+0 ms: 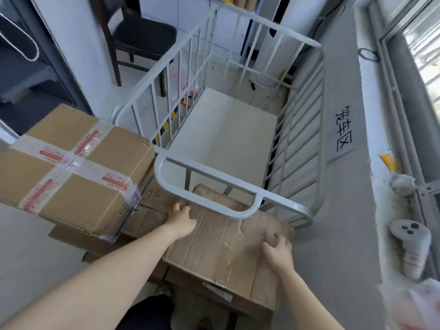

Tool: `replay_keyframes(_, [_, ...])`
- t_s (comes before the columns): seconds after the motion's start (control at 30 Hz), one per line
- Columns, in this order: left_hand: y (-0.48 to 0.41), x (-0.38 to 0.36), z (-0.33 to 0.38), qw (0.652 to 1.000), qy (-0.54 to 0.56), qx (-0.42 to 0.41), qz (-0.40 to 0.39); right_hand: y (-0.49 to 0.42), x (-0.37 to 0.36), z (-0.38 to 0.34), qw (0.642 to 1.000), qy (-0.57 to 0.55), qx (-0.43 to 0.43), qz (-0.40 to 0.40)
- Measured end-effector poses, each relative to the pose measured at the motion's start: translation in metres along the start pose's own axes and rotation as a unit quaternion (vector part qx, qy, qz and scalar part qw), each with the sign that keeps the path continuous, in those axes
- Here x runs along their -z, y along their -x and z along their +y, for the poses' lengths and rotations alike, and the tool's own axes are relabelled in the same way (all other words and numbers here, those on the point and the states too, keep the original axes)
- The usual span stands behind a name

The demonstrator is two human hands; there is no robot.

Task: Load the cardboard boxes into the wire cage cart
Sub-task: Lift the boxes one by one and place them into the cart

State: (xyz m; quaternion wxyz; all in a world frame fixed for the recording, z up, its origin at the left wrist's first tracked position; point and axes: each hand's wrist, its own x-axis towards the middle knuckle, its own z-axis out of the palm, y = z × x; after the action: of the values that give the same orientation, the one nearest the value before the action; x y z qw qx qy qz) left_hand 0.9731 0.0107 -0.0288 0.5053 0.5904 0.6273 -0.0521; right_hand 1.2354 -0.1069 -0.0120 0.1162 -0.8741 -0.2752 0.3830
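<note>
A worn, creased cardboard box [226,248] lies just below the near end of the white wire cage cart [207,170]. My left hand [182,219] grips the box's far left edge, close under the cart's handle bar. My right hand [278,250] curls over its right edge. The cart's white floor [226,134] holds no boxes. A larger taped box [69,165] with red-printed tape sits on a stack at the left. More flattened brown boxes [147,217] lie under and beside the held one.
A dark chair [140,36] stands beyond the cart on the left. A grey wall ledge with a paper sign [342,129] runs along the right, with a white controller [412,244] on the sill. The cart's right side nearly touches the ledge.
</note>
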Motion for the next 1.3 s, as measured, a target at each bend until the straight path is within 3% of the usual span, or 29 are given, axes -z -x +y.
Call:
replay_keyframes(0.27, [0.063, -0.01, 0.007, 0.997, 0.055, 0.013, 0.05, 0.024, -0.013, -0.025, 0.981, 0.083, 0.138, -0.108])
replay_keyframes(0.57, [0.177, -0.057, -0.048, 0.984, 0.095, 0.086, 0.128, 0.066, -0.013, 0.001, 0.954, 0.196, 0.159, -0.164])
replay_keyframes(0.7, [0.196, -0.014, -0.063, 0.982, 0.095, 0.034, 0.158, 0.081, -0.027, -0.047, 0.948, 0.228, 0.169, -0.147])
replay_keyframes(0.9, [0.221, 0.075, -0.106, 0.957, 0.104, -0.019, 0.268, 0.137, -0.074, -0.134, 0.911, 0.247, 0.305, -0.125])
replay_keyframes(1.13, [0.249, 0.169, -0.189, 0.956, 0.065, -0.047, 0.282, 0.207, -0.151, -0.217, 0.897, 0.261, 0.339, -0.11])
replay_keyframes(1.3, [0.244, 0.222, -0.211, 0.952, 0.038, -0.059, 0.297, 0.234, -0.187, -0.247, 0.905, 0.215, 0.353, -0.102])
